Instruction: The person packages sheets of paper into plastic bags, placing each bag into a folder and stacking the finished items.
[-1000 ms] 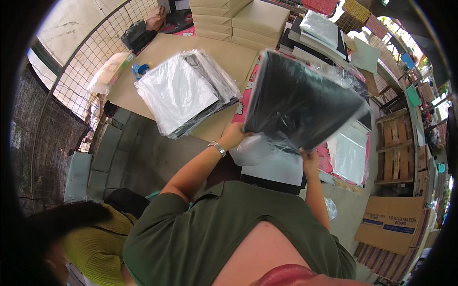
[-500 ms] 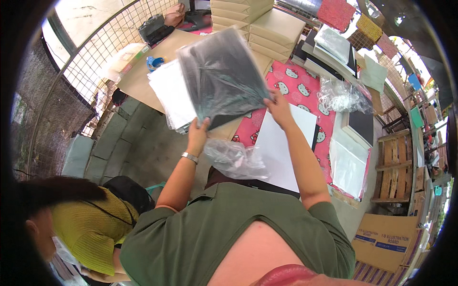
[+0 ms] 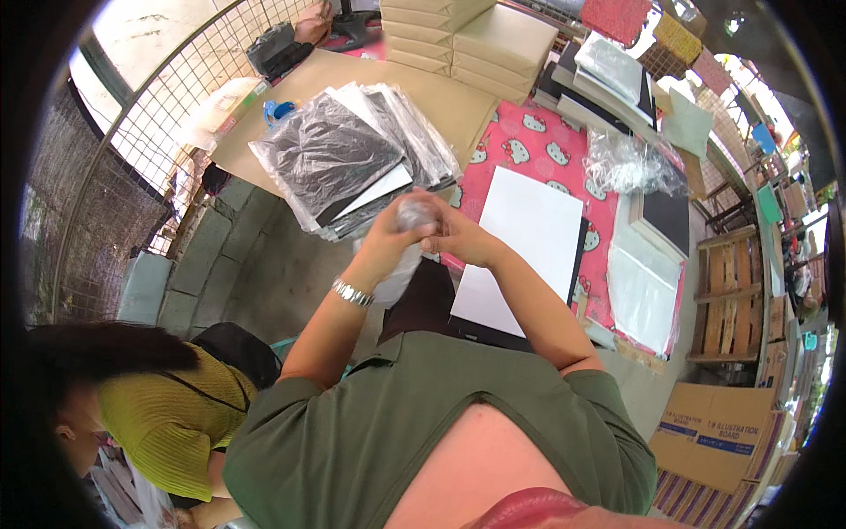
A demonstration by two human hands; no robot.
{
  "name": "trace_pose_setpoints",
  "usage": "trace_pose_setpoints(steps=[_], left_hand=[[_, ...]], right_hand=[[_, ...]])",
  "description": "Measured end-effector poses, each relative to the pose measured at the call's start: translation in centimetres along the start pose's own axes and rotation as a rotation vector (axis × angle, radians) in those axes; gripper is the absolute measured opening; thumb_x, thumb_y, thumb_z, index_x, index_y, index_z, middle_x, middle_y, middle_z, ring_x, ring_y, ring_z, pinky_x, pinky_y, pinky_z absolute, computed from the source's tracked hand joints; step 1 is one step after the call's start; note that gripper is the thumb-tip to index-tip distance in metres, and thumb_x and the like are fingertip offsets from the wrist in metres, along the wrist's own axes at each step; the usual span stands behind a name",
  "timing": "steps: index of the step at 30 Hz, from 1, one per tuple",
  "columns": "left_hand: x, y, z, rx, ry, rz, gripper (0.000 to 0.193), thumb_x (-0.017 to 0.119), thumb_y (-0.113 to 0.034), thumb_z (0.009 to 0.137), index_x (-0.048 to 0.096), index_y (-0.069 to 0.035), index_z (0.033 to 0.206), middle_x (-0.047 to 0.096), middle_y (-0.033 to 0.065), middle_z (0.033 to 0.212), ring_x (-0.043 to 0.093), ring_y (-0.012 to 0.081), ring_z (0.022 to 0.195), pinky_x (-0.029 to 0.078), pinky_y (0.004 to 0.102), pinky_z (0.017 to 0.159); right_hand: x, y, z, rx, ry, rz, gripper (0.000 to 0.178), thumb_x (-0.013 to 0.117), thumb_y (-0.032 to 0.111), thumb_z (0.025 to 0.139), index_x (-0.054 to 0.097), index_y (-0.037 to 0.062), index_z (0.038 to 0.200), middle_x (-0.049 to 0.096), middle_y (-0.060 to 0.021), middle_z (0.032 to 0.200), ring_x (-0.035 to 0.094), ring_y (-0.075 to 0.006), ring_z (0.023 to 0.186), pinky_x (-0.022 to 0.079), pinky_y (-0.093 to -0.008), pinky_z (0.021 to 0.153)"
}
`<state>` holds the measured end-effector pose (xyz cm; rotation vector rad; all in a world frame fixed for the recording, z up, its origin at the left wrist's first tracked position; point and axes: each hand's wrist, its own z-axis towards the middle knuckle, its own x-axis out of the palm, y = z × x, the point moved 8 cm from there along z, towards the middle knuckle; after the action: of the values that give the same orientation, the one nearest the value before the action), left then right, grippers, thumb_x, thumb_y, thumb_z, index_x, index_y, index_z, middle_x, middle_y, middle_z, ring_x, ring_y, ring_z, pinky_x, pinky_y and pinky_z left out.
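My left hand (image 3: 386, 242) and my right hand (image 3: 464, 238) meet in front of me, closed around a bunched clear plastic bag (image 3: 414, 214). Part of the bag hangs down beside the left wrist, which wears a metal band. Just beyond the hands lies a loose pile of plastic-wrapped black sheets (image 3: 326, 152), with white edges showing between them. To the right of my hands, a large white sheet (image 3: 529, 229) rests on a black board whose edge shows along its right side. My fingers partly hide the bag.
A pink patterned cloth (image 3: 515, 132) covers the table. Wrapped tan packs (image 3: 502, 48) are stacked at the back. Boards (image 3: 608, 88), clear plastic (image 3: 630, 163) and a wrapped white pack (image 3: 648, 295) lie to the right. A person in a yellow-green top (image 3: 176, 423) is at lower left.
The wrapped black sheet that both hands held now lies on the pile at the left. My hands have come together nearer my body and taken hold of the clear plastic bag.
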<state>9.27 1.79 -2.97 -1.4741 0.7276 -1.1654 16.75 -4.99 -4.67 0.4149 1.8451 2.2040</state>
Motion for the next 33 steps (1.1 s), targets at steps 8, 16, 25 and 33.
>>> trace_pose_setpoints(steps=[8,16,25,33], left_hand=[[5.5,-2.8,4.2,-0.017,0.255,-0.269,0.057,0.045,0.015,0.071,0.04,0.001,0.126,0.055,0.0145,0.114,0.055,0.0213,0.104,0.045,0.03,0.088],[8.0,1.0,4.4,-0.12,0.074,-0.001,0.033,0.059,0.003,0.077,0.052,0.003,0.109,0.06,0.0074,0.093,0.058,0.0128,0.083,0.048,0.0274,0.075],[6.5,-0.1,2.3,-0.608,0.195,-0.665,0.033,0.056,-0.021,0.085,0.053,0.001,0.109,0.061,0.0137,0.098,0.06,0.0226,0.086,0.049,0.0371,0.077],[6.4,3.7,5.1,-0.288,0.549,-0.572,0.059,0.046,-0.046,0.086,0.048,0.001,0.12,0.053,0.0167,0.118,0.049,0.032,0.11,0.035,0.0475,0.096]], right_hand=[[-8.5,7.9,-5.0,0.035,-0.392,-0.01,0.04,0.048,-0.01,0.072,0.054,0.0014,0.11,0.058,-0.0025,0.079,0.054,-0.0093,0.074,0.044,-0.0231,0.07],[-15.5,4.7,-6.5,-0.013,-0.597,-0.061,0.012,0.055,0.008,0.082,0.063,0.0016,0.089,0.061,-0.004,0.078,0.054,-0.0112,0.071,0.042,-0.0238,0.071],[-7.3,7.6,-13.1,-0.111,0.382,-0.151,0.014,0.057,0.018,0.085,0.061,0.0048,0.089,0.063,-0.0061,0.075,0.056,-0.0142,0.061,0.046,-0.0306,0.058],[-16.9,3.5,-18.9,0.364,-0.175,0.131,0.018,0.058,0.017,0.084,0.059,0.0038,0.096,0.064,-0.0061,0.085,0.06,-0.0139,0.078,0.048,-0.0315,0.071]])
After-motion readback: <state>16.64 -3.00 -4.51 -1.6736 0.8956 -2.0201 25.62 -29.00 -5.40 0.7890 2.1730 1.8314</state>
